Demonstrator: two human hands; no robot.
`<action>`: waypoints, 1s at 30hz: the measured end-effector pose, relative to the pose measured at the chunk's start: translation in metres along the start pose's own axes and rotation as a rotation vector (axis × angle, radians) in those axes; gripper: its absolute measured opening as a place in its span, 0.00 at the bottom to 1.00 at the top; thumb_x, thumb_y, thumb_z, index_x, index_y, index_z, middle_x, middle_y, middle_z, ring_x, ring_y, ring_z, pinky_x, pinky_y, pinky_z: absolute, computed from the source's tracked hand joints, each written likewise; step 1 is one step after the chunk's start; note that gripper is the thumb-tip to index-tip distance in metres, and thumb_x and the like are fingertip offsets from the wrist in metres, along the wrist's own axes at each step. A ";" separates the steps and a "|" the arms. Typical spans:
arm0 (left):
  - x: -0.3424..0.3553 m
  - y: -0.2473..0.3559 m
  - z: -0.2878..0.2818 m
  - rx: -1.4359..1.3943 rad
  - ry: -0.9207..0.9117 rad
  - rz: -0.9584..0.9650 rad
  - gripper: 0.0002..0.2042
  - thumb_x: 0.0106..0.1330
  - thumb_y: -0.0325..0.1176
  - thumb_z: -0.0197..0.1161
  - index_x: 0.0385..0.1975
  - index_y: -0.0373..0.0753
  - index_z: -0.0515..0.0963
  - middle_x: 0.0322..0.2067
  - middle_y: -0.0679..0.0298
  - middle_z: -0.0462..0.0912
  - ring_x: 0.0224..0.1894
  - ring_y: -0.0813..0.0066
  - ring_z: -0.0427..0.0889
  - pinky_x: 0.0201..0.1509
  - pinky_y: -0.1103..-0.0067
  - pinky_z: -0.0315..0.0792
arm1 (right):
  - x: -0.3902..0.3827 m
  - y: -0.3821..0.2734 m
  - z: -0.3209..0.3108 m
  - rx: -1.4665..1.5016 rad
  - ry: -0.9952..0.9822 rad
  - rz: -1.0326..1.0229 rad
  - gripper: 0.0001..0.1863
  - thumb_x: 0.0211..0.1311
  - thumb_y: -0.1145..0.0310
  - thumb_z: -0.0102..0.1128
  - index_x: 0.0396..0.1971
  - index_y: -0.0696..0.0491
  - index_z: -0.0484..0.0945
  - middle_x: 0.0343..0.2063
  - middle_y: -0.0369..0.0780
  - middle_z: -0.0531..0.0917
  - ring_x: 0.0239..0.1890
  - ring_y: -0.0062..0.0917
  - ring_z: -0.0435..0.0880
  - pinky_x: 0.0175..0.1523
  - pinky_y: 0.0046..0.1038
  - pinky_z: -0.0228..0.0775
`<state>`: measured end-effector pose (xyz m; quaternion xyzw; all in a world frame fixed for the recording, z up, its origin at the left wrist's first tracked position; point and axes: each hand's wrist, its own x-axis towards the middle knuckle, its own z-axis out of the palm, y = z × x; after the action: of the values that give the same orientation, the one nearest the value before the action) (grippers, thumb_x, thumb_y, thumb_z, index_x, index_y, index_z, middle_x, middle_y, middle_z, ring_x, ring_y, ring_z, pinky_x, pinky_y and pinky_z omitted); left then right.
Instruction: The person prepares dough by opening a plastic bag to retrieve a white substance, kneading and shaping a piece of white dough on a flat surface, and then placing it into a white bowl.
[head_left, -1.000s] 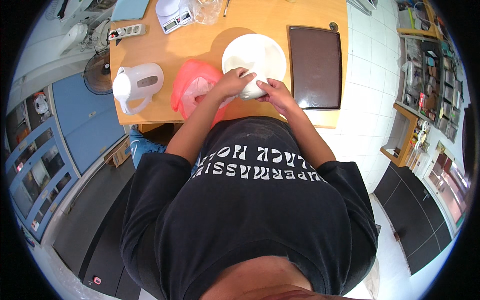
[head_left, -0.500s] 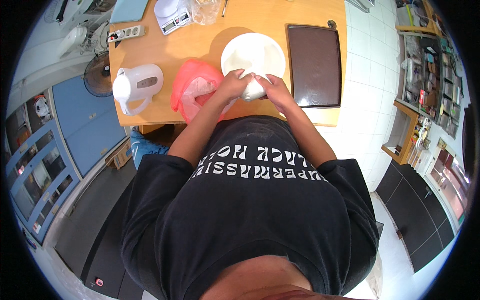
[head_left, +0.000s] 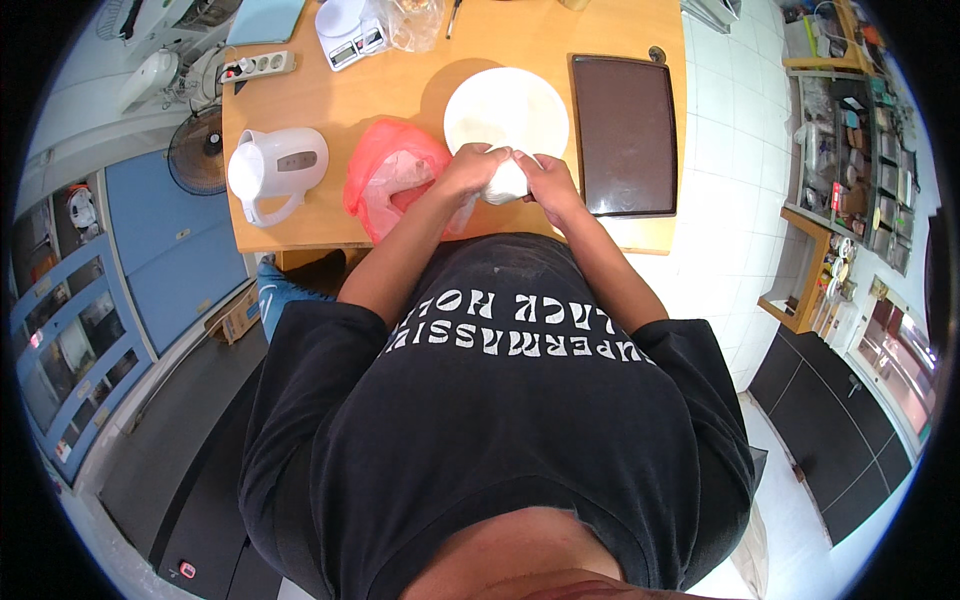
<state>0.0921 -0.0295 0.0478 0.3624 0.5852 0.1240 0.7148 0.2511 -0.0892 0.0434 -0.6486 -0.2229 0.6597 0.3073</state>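
Observation:
Between both hands is a soft, rounded white bundle [head_left: 507,184] with a creased surface; whether it is a cloth or a plastic packet I cannot tell. My left hand [head_left: 472,169] grips its upper left side, fingers curled in. My right hand [head_left: 549,184] closes on its right side, with the two thumbs nearly meeting at the top. Just beyond the hands stands a round white bowl [head_left: 506,88], its near rim partly covered by my fingers and the bundle. A crumpled red plastic bag [head_left: 368,178] lies gaping beside my left forearm.
A white electric kettle [head_left: 268,170] stands at the table's left. Farther back are a power strip [head_left: 262,66], a kitchen scale [head_left: 346,40] and a clear plastic bag [head_left: 412,24]. At right lies a dark brown tray [head_left: 626,136] along the wooden table's [head_left: 650,235] edge.
Both hands stay at the bowl's near rim, gripping the bundle. Its visible surface looks slightly smaller and more creased. The view has shifted slightly.

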 end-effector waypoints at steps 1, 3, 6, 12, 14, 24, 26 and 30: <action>0.001 -0.002 0.000 -0.042 -0.033 -0.022 0.21 0.72 0.39 0.61 0.47 0.21 0.80 0.40 0.49 0.87 0.38 0.64 0.88 0.43 0.70 0.80 | -0.003 -0.003 0.001 -0.003 0.000 -0.003 0.22 0.73 0.52 0.61 0.41 0.60 0.83 0.29 0.39 0.85 0.27 0.21 0.81 0.30 0.26 0.72; 0.004 -0.006 -0.001 -0.084 -0.066 -0.039 0.20 0.72 0.38 0.60 0.45 0.21 0.82 0.38 0.50 0.88 0.37 0.65 0.88 0.42 0.70 0.80 | -0.009 -0.010 0.003 0.016 0.027 0.092 0.22 0.73 0.52 0.60 0.41 0.60 0.83 0.27 0.38 0.84 0.26 0.21 0.80 0.31 0.25 0.71; 0.006 -0.007 0.000 0.001 -0.128 -0.029 0.18 0.74 0.40 0.58 0.44 0.26 0.83 0.38 0.54 0.88 0.37 0.68 0.87 0.42 0.73 0.79 | -0.014 -0.010 0.001 0.018 0.002 0.061 0.20 0.75 0.53 0.58 0.39 0.58 0.82 0.26 0.34 0.82 0.24 0.16 0.77 0.26 0.21 0.66; 0.012 -0.015 0.004 0.008 -0.118 -0.010 0.19 0.71 0.38 0.62 0.42 0.22 0.83 0.36 0.51 0.88 0.36 0.65 0.88 0.40 0.72 0.81 | -0.016 -0.001 -0.003 0.037 0.005 0.072 0.20 0.76 0.54 0.57 0.40 0.59 0.81 0.26 0.34 0.81 0.23 0.16 0.76 0.25 0.20 0.64; 0.012 -0.016 0.004 0.034 -0.137 -0.031 0.19 0.70 0.39 0.63 0.41 0.22 0.84 0.36 0.51 0.89 0.36 0.65 0.88 0.40 0.72 0.81 | -0.018 -0.002 -0.003 0.071 -0.003 0.109 0.19 0.76 0.55 0.57 0.40 0.58 0.81 0.25 0.34 0.81 0.23 0.17 0.75 0.24 0.21 0.64; 0.015 -0.024 0.013 0.096 -0.034 0.060 0.17 0.71 0.37 0.60 0.43 0.24 0.83 0.37 0.55 0.88 0.35 0.68 0.87 0.39 0.73 0.78 | -0.011 0.008 -0.004 0.038 0.048 -0.012 0.19 0.75 0.56 0.56 0.32 0.57 0.81 0.22 0.36 0.80 0.21 0.19 0.75 0.25 0.24 0.66; 0.007 -0.021 0.016 0.072 -0.014 0.097 0.17 0.71 0.36 0.60 0.45 0.24 0.82 0.37 0.56 0.87 0.36 0.68 0.86 0.40 0.73 0.78 | -0.012 0.009 -0.004 0.028 0.065 -0.010 0.19 0.75 0.56 0.56 0.31 0.57 0.80 0.21 0.35 0.79 0.20 0.18 0.74 0.25 0.24 0.65; 0.005 -0.020 0.017 0.099 0.005 0.099 0.17 0.72 0.37 0.60 0.45 0.25 0.82 0.37 0.56 0.87 0.36 0.69 0.86 0.41 0.73 0.78 | -0.014 0.009 -0.003 0.049 0.104 -0.011 0.19 0.74 0.56 0.57 0.32 0.57 0.81 0.21 0.34 0.78 0.20 0.18 0.72 0.24 0.25 0.63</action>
<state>0.1043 -0.0468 0.0311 0.4256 0.5737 0.1312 0.6874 0.2527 -0.1061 0.0469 -0.6732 -0.1938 0.6287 0.3378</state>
